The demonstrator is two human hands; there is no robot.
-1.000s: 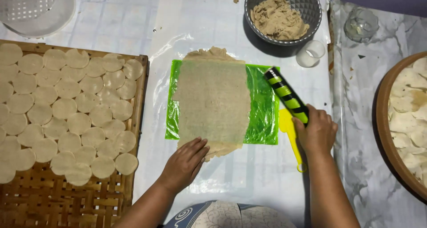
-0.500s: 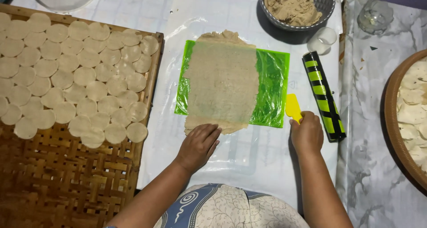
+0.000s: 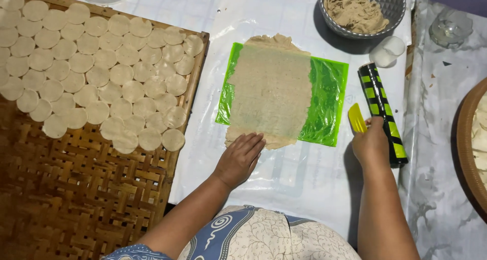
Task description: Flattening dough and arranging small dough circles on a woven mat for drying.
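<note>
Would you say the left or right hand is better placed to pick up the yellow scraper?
Right, probably. The right hand rests against the yellow scraper, beside the striped roller. The left hand lies flat at the dough sheet, well apart from the scraper.

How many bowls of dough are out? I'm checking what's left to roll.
1: a grey bowl of dough sits at the top, above the black-and-green rolling pin. Others may lie outside the view.
</note>
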